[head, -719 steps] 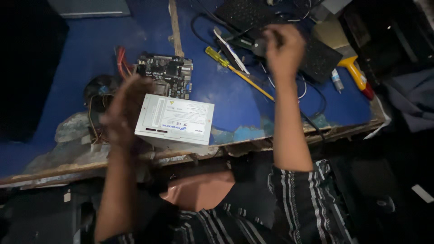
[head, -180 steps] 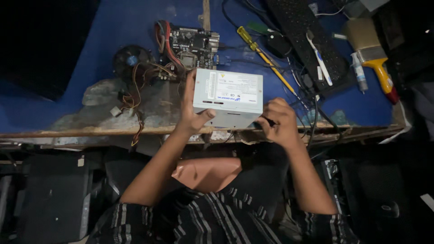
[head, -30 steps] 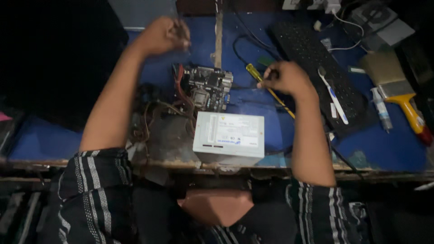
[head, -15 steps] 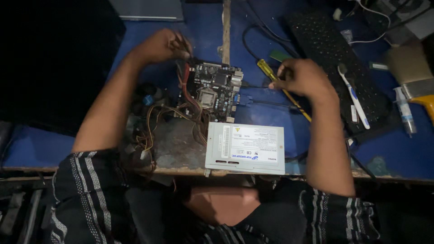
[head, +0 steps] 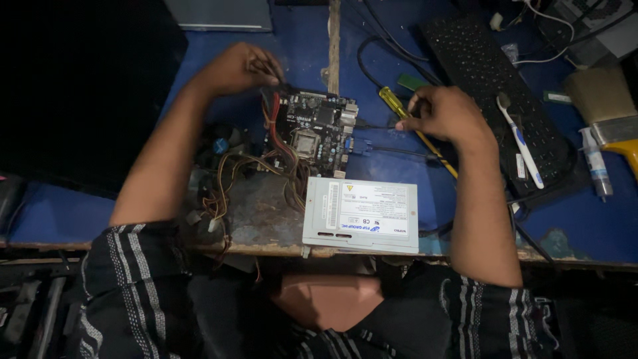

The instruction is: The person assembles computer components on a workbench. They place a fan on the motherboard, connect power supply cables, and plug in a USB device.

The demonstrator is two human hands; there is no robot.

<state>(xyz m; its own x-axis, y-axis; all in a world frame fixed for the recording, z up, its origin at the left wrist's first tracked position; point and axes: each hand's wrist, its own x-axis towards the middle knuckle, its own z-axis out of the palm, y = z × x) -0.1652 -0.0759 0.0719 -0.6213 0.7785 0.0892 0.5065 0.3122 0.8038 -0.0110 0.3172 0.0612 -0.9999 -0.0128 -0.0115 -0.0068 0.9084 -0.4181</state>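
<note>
A small dark motherboard [head: 318, 129] lies on the blue table [head: 199, 53]. My left hand [head: 236, 66] is at the board's far left corner, fingers pinched on a connector with red and black wires [head: 274, 100]. My right hand [head: 446, 113] hovers right of the board, fingers closed on the end of a thin black cable [head: 372, 125] that runs to the board's right edge. A yellow-handled screwdriver [head: 392, 101] lies just under that hand. A grey power supply box [head: 362, 214] sits at the near table edge, its bundle of coloured wires [head: 246, 173] leading to the board.
A black keyboard [head: 478, 53] lies at the far right with a white toothbrush [head: 522, 143] on it. A wide paintbrush [head: 608, 110] and a small bottle [head: 595, 169] are at the right edge. A wooden strip [head: 333, 40] runs away behind the board.
My left hand has come down from the far side to the board's corner. My right hand has drawn closer to the board's right edge. The view has shifted slightly.
</note>
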